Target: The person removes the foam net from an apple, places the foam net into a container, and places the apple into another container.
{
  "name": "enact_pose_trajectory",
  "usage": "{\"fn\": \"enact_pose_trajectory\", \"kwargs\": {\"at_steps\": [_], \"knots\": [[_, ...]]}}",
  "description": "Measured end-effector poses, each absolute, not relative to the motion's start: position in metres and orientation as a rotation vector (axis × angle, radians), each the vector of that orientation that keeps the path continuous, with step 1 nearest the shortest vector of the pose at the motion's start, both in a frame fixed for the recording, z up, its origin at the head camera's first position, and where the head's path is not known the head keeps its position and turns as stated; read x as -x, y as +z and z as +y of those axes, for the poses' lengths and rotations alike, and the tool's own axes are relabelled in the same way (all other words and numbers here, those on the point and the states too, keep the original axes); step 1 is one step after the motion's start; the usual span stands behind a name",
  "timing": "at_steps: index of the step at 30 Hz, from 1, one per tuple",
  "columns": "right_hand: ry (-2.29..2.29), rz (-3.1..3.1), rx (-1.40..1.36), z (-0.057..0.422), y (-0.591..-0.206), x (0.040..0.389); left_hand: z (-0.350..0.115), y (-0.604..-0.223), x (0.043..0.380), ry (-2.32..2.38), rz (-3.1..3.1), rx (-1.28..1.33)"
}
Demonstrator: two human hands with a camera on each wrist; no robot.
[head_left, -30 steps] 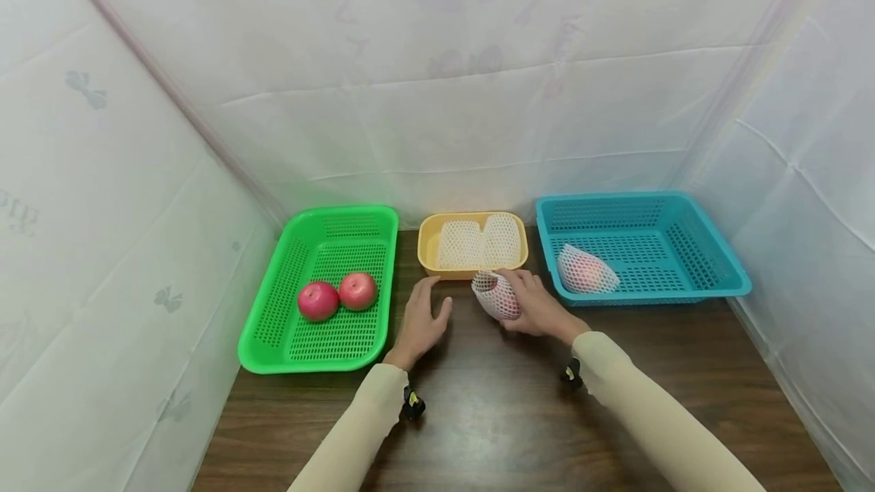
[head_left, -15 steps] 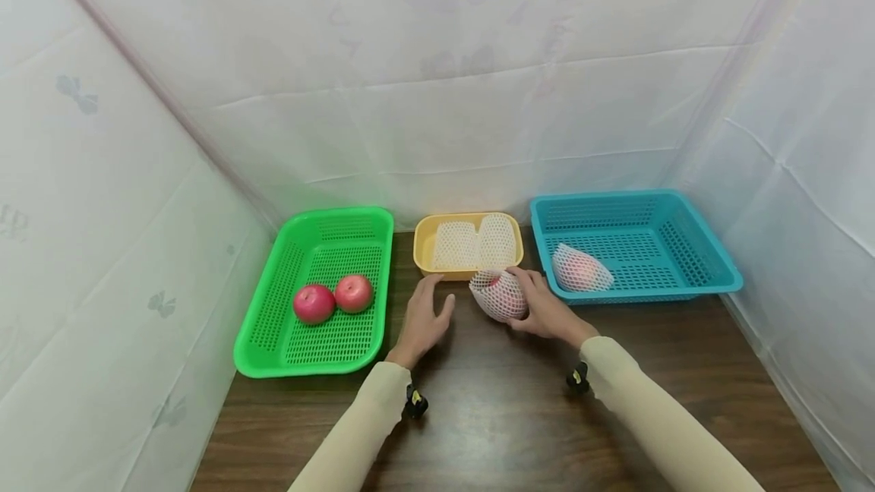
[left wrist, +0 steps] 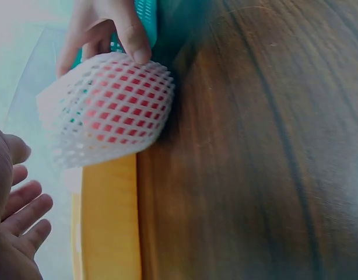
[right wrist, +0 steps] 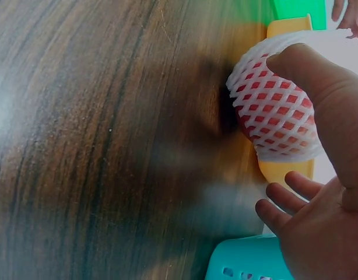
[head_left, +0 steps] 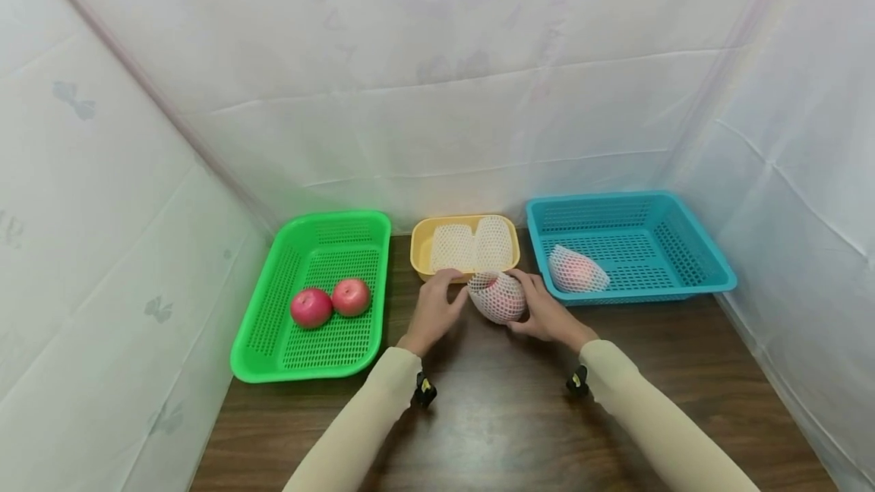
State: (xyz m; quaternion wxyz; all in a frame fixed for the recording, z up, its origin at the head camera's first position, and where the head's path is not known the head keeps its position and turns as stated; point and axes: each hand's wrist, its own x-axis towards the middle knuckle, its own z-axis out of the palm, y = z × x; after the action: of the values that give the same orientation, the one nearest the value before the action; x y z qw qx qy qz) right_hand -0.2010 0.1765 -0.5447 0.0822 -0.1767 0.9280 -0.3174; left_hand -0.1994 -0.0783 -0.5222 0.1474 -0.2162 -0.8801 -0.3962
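My right hand (head_left: pixel 548 314) holds a red apple (left wrist: pixel 127 108) wrapped in a white foam net (head_left: pixel 495 305) just above the table, thumb on the near side. The net's loose mouth faces left, toward my left hand (head_left: pixel 434 314). My left thumb and fingers are spread close to that mouth; the left wrist view shows a gap between the left fingers (left wrist: pixel 28 201) and the net. Behind both hands stands a small yellow basket (head_left: pixel 425 255) holding two flat foam nets (head_left: pixel 494 244).
On the left, a green basket (head_left: pixel 307 370) holds two bare red apples (head_left: pixel 331 304). To the right is a blue basket (head_left: pixel 632 291) with one netted apple (head_left: pixel 578 272) inside. White sheeting (head_left: pixel 383 127) surrounds the brown wooden table (head_left: pixel 506 416).
My left hand has moved right, toward the net's mouth. My right hand has turned the netted apple slightly and keeps its hold. The head view has shifted a little.
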Motion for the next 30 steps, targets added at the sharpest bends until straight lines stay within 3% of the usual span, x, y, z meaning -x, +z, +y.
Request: {"fn": "enact_pose_trajectory", "kwargs": {"at_steps": [30], "knots": [[-0.991, 2.774, 0.537, 0.173, -0.552, 0.196, -0.032, -0.509, 0.219, -0.857, -2.76, 1.007]]}}
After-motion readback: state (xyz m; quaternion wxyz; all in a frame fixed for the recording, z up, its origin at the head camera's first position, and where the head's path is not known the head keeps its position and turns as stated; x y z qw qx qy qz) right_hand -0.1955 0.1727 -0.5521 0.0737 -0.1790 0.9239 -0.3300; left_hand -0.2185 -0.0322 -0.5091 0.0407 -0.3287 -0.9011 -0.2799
